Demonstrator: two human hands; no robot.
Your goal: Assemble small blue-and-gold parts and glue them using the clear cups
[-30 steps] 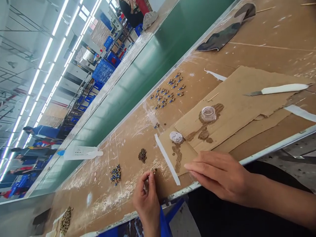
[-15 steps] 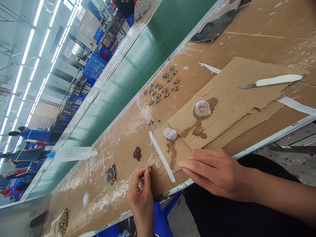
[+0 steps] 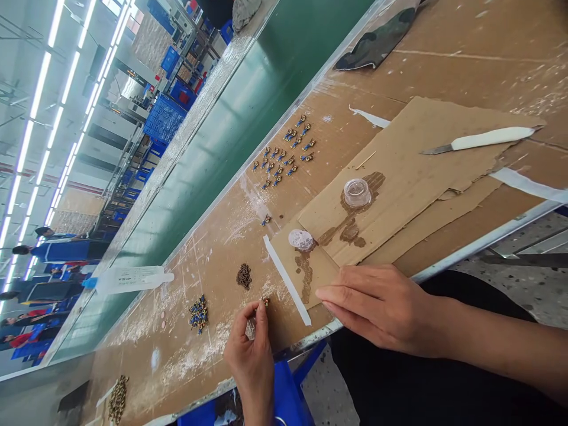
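My left hand (image 3: 251,346) pinches a small brown metal piece (image 3: 265,301) between thumb and fingertips, just above the table's near edge. A heap of dark brown pieces (image 3: 244,276) lies a little beyond it, and a heap of blue-and-gold pieces (image 3: 198,312) sits to its left. My right hand (image 3: 377,307) rests flat, fingers together, on the near corner of a sheet of cardboard (image 3: 412,171) and holds nothing. Several blue-and-gold pieces (image 3: 284,152) are laid out in rows farther back.
Two small clear round lids (image 3: 357,192) (image 3: 301,239) sit on stained cardboard. A white-handled knife (image 3: 479,141) lies at the right. A white tube (image 3: 128,278) lies on the green conveyor belt (image 3: 248,106). A white strip (image 3: 286,280) and a chain pile (image 3: 118,398) are also here. People work at far left.
The view has drifted, so everything sits slightly left and higher in frame. Both hands keep their poses; the left still pinches the small piece.
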